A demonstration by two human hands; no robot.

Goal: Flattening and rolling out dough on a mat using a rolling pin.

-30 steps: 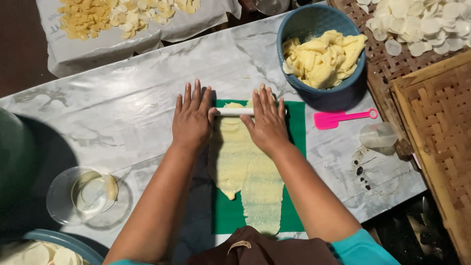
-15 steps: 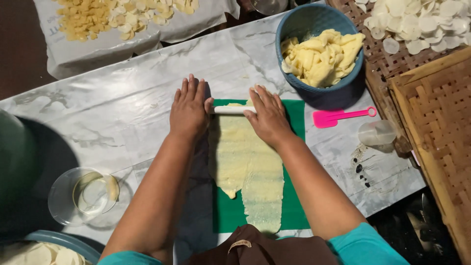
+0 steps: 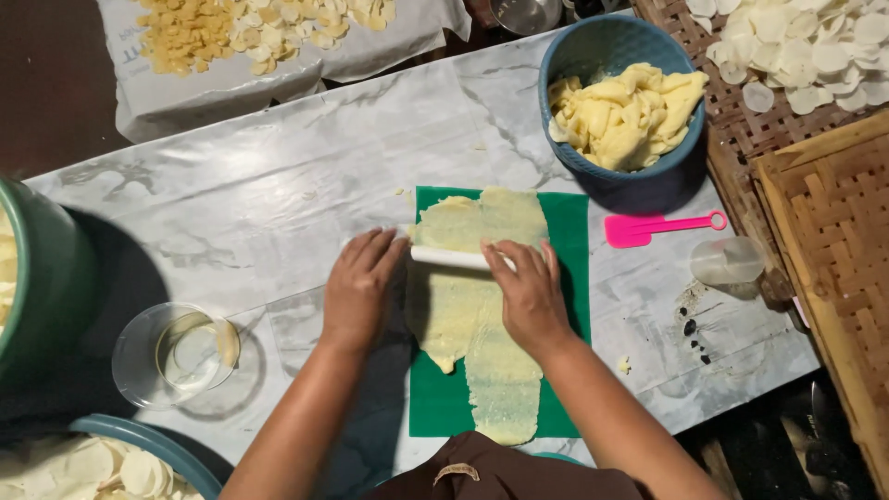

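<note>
A flattened sheet of pale yellow dough (image 3: 482, 306) lies on a green mat (image 3: 569, 278) on the marble-patterned table. Across the dough sits a white rolling pin (image 3: 444, 257). My left hand (image 3: 359, 289) presses flat on its left end and my right hand (image 3: 528, 296) presses on its right end, fingers stretched forward. The pin's ends are hidden under my palms. The dough reaches from the mat's far edge to its near edge.
A blue bowl (image 3: 574, 56) of yellow dough pieces stands at the back right. A pink spatula (image 3: 657, 227) and a clear cup (image 3: 727, 261) lie right of the mat. A glass bowl (image 3: 181, 355) sits left. Woven trays (image 3: 833, 231) with white discs are at right.
Both hands have drawn the rolling pin back toward me along the dough, from the mat's far edge to about its upper third. More rolled dough now shows beyond the pin.
</note>
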